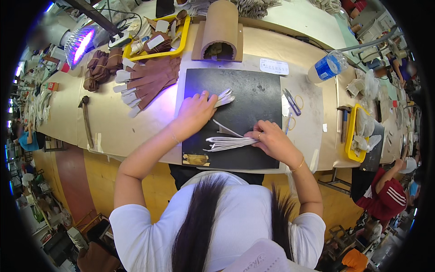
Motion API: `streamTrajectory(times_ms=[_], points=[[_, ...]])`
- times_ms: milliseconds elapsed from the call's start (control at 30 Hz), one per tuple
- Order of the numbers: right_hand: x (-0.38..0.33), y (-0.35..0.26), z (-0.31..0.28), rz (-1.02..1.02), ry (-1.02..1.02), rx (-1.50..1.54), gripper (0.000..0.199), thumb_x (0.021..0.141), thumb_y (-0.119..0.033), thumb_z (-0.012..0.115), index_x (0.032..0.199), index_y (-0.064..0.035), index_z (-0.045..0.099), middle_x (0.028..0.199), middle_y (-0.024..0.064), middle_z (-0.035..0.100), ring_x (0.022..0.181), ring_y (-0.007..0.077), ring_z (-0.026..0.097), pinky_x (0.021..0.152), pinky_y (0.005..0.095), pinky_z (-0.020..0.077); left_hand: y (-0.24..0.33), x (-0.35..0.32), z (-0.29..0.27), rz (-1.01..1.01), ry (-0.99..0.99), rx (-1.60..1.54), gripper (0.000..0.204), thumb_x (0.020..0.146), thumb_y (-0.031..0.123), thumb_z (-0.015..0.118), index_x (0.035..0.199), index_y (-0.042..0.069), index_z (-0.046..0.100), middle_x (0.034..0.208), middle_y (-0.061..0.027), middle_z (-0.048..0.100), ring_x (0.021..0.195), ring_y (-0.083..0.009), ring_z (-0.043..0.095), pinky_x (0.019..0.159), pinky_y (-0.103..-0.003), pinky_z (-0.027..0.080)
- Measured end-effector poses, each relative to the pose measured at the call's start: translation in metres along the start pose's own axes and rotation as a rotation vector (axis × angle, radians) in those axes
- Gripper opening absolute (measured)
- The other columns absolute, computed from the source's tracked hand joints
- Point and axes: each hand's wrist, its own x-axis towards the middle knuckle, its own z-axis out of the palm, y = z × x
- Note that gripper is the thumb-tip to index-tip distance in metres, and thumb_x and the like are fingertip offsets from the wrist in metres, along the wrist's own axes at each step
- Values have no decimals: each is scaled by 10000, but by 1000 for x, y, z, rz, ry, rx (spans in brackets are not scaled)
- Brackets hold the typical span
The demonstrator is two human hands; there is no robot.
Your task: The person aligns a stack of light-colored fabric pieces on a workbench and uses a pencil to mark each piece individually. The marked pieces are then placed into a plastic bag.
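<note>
A person is working at a long tan worktop [136, 131], seen from above. The left hand [195, 111] is lying on a black mat [253, 95] at the middle of the worktop, fingers curled and pressing down on a small fan of white strips [225, 97] at the mat's far left part. The right hand [272, 141] is resting near the mat's near right part, fingers closed around the right end of a bundle of white strips [229, 143], which is lying flat and pointing left across the mat. One loose white strip [225, 128] is lying on the mat between the two hands.

To the left of the mat, brown pieces with white tips [145, 84] are spreading out over the worktop, and a yellow tray [183, 38] is sitting beyond them at the far side. A cardboard arch [220, 25] is standing just beyond the mat. To the right of the mat, blue-handled snips [291, 100] are lying close by, and a plastic water bottle [328, 66] is lying farther right. A hammer [86, 120] is lying at the left part of the worktop.
</note>
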Motion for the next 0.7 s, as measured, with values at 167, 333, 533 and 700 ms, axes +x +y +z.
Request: streamTrajectory(times_ms=[167,333,533,700], points=[[17,-39,-21,-216,-54,130,328,820,-165,759,1144,-147,711,958,68,610,908,280,617,821,395,499,-10,33,-52,170,-398,-515,489,879,399,745,1212,70,603,1029,-163,667,929,-348,670,775,-452,512],[36,-47,-17,-98,-125,438,377,861,-314,736,1177,-112,689,1021,88,667,926,318,662,815,409,532,1,51,-9,313,-688,-576,625,759,398,839,1234,58,618,1053,-188,701,976,-346,675,804,-431,504],[41,-32,0,-27,-122,427,358,850,-275,778,1158,-97,731,923,96,656,825,284,660,759,347,526,-8,39,-9,267,-478,-512,484,914,428,692,1219,54,666,1090,-186,663,1069,-362,624,902,-425,481],[56,-22,-11,-47,-112,582,364,884,-326,742,1164,-94,740,956,114,628,898,296,636,822,368,512,-45,23,-26,54,-334,-740,526,1065,471,455,1251,31,676,1156,-165,668,1110,-303,616,997,-398,463]])
